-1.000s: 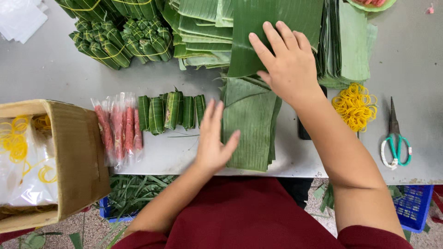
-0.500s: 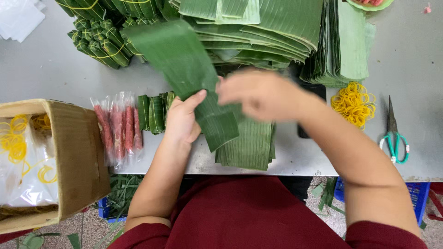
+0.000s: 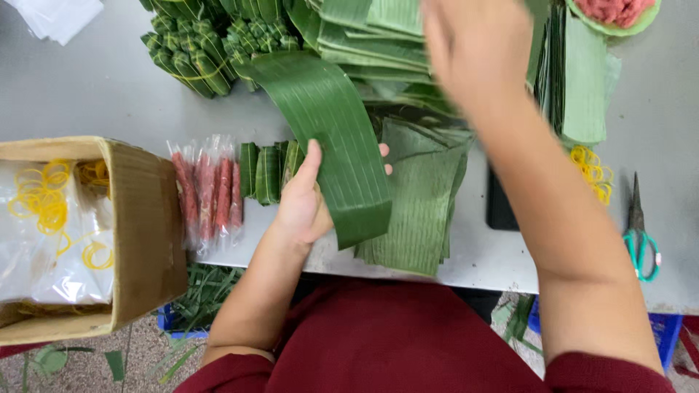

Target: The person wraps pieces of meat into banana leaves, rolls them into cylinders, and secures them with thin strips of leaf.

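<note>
The left hand grips a long banana leaf strip near the tabletop front edge; the raised right hand is blurred, its grasp unclear.

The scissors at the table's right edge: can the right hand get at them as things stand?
Probably yes. The scissors lie alone on the bare table, nothing covering them. The right hand is raised over the leaf stacks and looks empty, though blurred.
</note>
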